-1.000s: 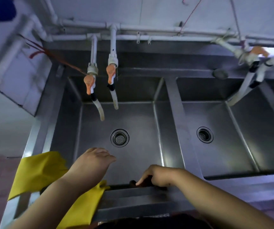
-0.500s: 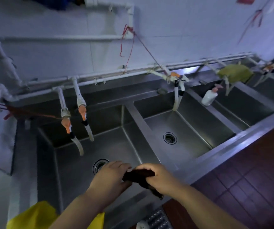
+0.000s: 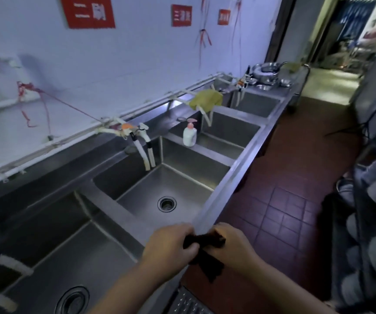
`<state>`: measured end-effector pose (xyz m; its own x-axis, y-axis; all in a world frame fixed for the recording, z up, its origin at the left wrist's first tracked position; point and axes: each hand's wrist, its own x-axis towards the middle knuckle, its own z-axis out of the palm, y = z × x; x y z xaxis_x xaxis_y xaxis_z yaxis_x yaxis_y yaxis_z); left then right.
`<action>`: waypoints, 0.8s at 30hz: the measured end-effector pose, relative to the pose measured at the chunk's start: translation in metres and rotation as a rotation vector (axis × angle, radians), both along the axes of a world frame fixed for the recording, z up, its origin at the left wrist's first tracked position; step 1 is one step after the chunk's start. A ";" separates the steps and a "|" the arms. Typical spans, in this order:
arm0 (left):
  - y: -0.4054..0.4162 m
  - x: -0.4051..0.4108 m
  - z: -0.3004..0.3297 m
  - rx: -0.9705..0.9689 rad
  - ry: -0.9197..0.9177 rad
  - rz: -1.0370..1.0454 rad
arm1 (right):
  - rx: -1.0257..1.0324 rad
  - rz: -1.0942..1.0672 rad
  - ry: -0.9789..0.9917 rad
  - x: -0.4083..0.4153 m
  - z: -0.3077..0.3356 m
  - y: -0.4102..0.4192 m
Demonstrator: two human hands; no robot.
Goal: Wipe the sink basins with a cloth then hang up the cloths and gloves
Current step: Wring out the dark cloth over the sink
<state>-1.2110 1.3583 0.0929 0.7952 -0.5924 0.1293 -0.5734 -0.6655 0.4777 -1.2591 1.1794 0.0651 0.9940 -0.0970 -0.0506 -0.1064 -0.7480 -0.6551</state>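
The left hand (image 3: 171, 247) and the right hand (image 3: 232, 245) both grip one dark cloth (image 3: 205, 252), bunched between them with a loose end hanging below, just over the front edge of the sink surface (image 3: 225, 191) and above the floor. No wiping is going on at this instant; the cloth touches no basin. The near basin (image 3: 69, 257) and the next basin (image 3: 159, 189) look bare and shiny, so the wiping seems far along, though I cannot tell whether the further basins are done. Hanging is left: a yellow-green cloth (image 3: 206, 99) already lies draped over the pipes (image 3: 137, 114) at the back edge, which suggests where this one goes. No gloves are in view. The red-tiled floor (image 3: 284, 200) along the front edge gives open walking room towards the far end, with a rack (image 3: 372, 177) close on the right.
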 end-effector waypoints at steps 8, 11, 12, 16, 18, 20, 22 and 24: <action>-0.181 0.058 0.004 -0.075 0.106 -0.038 | -0.026 -0.205 -0.023 0.037 -0.015 -0.178; -0.244 0.081 0.005 -0.107 0.117 -0.029 | 0.029 -0.238 -0.017 0.055 -0.016 -0.246; -0.261 0.088 0.005 -0.124 0.119 -0.020 | 0.059 -0.247 -0.029 0.060 -0.016 -0.267; -0.321 0.116 0.008 -0.176 0.133 0.010 | 0.184 -0.290 -0.113 0.082 -0.012 -0.343; -0.347 0.134 0.009 -0.165 0.138 0.018 | 0.242 -0.311 -0.128 0.094 -0.010 -0.375; -0.372 0.155 0.007 -0.165 0.144 0.021 | 0.302 -0.322 -0.126 0.109 -0.007 -0.403; -0.398 0.177 0.002 -0.175 0.162 0.021 | 0.343 -0.334 -0.116 0.126 -0.003 -0.427; -0.427 0.200 -0.004 -0.198 0.202 0.020 | 0.368 -0.356 -0.123 0.143 -0.001 -0.451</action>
<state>-1.0112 0.9318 0.0885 0.8277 -0.5556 0.0793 -0.4416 -0.5576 0.7028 -1.1158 0.7281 0.0639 0.9034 -0.4279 -0.0298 -0.2177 -0.3975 -0.8914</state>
